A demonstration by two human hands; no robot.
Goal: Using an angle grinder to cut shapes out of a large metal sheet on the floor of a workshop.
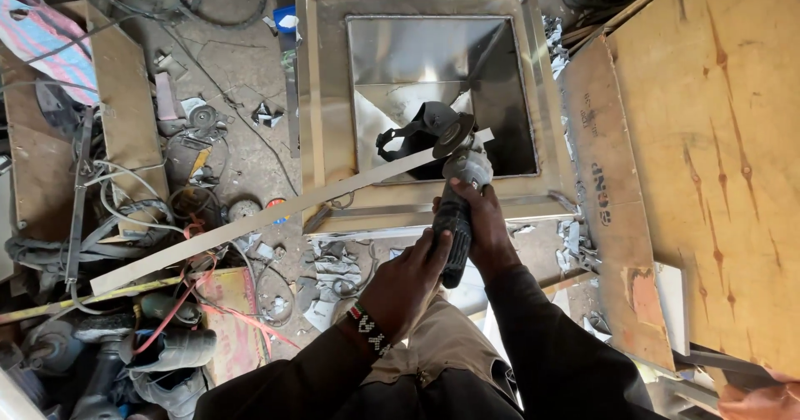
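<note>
Shiny sheet metal on the square hopper (433,95), its smooth inner faces throwing mirror-like reflections, the flat rim duller and brushed. The long metal strip (275,216) across it looks pale and matt. The angle grinder (454,170) shows a grey metal head, a dark guard and a black plastic body. Plywood boards (717,153) on one side, rough, matt, stained with reddish streaks. The concrete floor (242,70) is dusty and gritty, littered with crumpled metal scraps (329,270).

Dark long sleeves, khaki trousers, and a black-and-white beaded bracelet (369,329) on the left wrist.
</note>
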